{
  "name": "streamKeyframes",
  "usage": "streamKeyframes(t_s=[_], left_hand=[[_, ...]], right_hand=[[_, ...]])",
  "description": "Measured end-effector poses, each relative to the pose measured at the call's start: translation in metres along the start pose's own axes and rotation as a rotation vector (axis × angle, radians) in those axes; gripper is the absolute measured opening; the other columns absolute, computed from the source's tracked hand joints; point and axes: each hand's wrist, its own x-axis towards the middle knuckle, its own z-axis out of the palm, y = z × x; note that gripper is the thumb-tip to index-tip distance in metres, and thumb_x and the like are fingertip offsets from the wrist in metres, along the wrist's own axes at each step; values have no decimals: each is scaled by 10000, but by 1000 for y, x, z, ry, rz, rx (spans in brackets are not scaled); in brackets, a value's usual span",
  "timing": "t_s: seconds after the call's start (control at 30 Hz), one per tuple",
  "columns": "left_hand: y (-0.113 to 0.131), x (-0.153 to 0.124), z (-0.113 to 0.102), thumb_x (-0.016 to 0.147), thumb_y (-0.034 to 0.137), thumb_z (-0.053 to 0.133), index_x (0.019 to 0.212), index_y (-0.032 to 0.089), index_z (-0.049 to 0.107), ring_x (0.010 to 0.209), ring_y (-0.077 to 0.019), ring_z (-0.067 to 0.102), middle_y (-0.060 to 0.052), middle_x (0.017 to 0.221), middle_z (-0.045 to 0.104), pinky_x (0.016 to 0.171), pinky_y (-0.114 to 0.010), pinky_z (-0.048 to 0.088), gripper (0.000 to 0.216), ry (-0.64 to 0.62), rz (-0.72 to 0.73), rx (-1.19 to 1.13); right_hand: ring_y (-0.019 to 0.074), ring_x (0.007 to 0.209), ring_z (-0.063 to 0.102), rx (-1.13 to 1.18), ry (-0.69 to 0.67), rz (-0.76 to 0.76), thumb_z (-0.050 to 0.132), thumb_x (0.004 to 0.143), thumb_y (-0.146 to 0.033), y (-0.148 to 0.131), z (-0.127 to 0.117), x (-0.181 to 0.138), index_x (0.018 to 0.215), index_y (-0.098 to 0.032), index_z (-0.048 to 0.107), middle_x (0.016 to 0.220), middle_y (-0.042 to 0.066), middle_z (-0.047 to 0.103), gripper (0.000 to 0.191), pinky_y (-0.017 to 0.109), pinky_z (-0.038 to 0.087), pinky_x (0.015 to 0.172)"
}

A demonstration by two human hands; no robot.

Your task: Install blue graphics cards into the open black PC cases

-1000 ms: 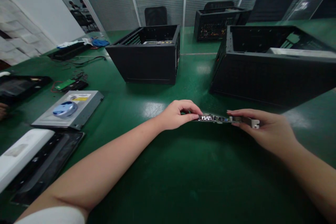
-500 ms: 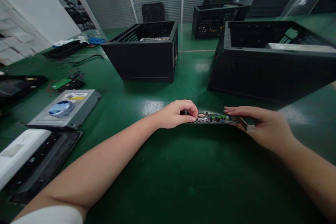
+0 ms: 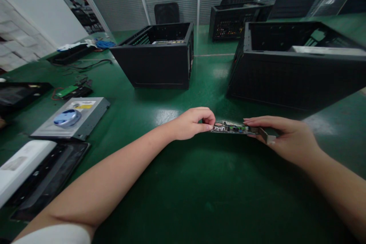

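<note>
A thin expansion card [image 3: 231, 128], perhaps a graphics card, is held nearly edge-on above the green table [image 3: 183, 190]. Small parts and a round copper-coloured piece show along it, and a metal bracket [image 3: 266, 135] stands at its right end. My left hand [image 3: 196, 122] pinches the card's left end between thumb and curled fingers. At the other end my right hand [image 3: 288, 133] grips it near the bracket, with fingers on top and the thumb side below. The card's underside is hidden from me.
Black computer cases stand beyond my hands: one at centre left [image 3: 160, 65], one on the right [image 3: 294, 76], one farther back [image 3: 228, 23]. To the left lie an optical drive [image 3: 88, 122] with a blue tape roll [image 3: 67, 118] on it, a white unit [image 3: 25, 164] and a black panel [image 3: 57, 183].
Both hands keep hold of the card, which has shifted only very slightly. Everything else on the table stays where it was.
</note>
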Motion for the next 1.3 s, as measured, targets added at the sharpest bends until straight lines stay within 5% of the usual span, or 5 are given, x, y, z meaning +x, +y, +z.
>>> streamKeyframes(t_s=[0.63,1.07,1.3], left_hand=[[37,-4,7,1212,315,477,1083,197,692,1089,-258,626,-65,1177,757,914,-434,328,278,-128,-114,725],[20,-6,10,1229,404,440,1044,191,719,1006,-252,632,-71,1060,789,869,-420,294,397,-96,47,791],[16,-4,11,1226,465,486,971,184,729,983,-240,667,-60,993,804,857,-408,299,451,-104,44,807]], right_hand=[[212,1118,877,-21,-21,-50,867,963,-196,-1,-1,0,1291,-356,887,1282,-15,891,366,316,723,1033],[291,1119,882,5,-24,-36,863,949,-185,-6,0,1,1250,-357,908,1283,19,887,349,463,752,1043],[284,1135,879,7,-29,-42,866,952,-183,-6,1,1,1236,-339,909,1293,30,886,327,438,739,1063]])
